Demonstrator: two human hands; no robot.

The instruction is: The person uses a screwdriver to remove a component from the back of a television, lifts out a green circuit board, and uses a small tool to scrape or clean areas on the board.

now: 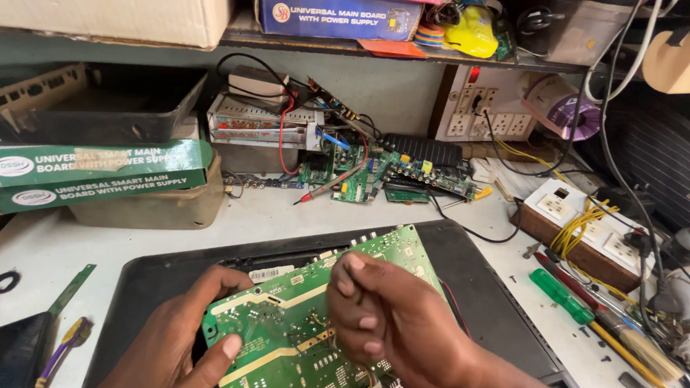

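Green board (306, 326) is lying tilted over a black panel (482, 288) on the white desk (281, 214), its long axis running from near left to far right. The left hand (176, 339) is gripping the board's near-left edge, thumb pressing on the top face and fingers curling underneath. The right hand (394, 315) is hovering over the board's middle, fingers bunching into a loose clench; whether anything small is pinched in that grip cannot be told. The board is sitting directly under the right hand and to the right of the left hand, so both are equally close to it. A green screwdriver (564, 296) and a brush (628, 339) are lying well apart to the right. More boards (362, 175) are piling up at the far side.
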